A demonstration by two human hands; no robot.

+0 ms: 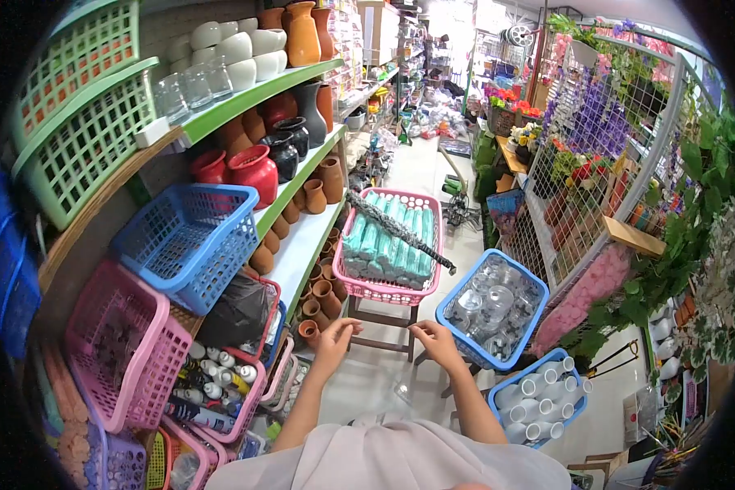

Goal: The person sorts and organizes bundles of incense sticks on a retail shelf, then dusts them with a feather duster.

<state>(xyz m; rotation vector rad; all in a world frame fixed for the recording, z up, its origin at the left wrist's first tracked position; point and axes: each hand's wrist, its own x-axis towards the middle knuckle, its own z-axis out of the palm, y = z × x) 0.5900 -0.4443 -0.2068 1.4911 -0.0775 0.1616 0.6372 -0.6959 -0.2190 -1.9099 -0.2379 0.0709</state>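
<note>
My left hand (333, 341) is in front of me, its fingers curled together toward the right. Facing it across a small gap is my right hand (438, 338), also with fingers drawn in; anything thin between the fingertips is too small to make out. Just beyond both hands a pink basket (384, 292) rests on a dark stool (381, 334). It holds several green, plastic-wrapped bundles (398, 237), with a dark speckled rod-like bundle (400, 231) lying diagonally across the top. Beside my right hand is a blue basket (510, 359) of clear glass or plastic vessels (498, 302).
Shelves (290, 192) with pots and bowls line the left, above stacked baskets (122, 347). Another blue basket (580, 407) of white cylindrical vessels (539, 400) stands lower right. A white wire rack (604, 122) with artificial flowers flanks the right. An aisle (420, 167) runs ahead.
</note>
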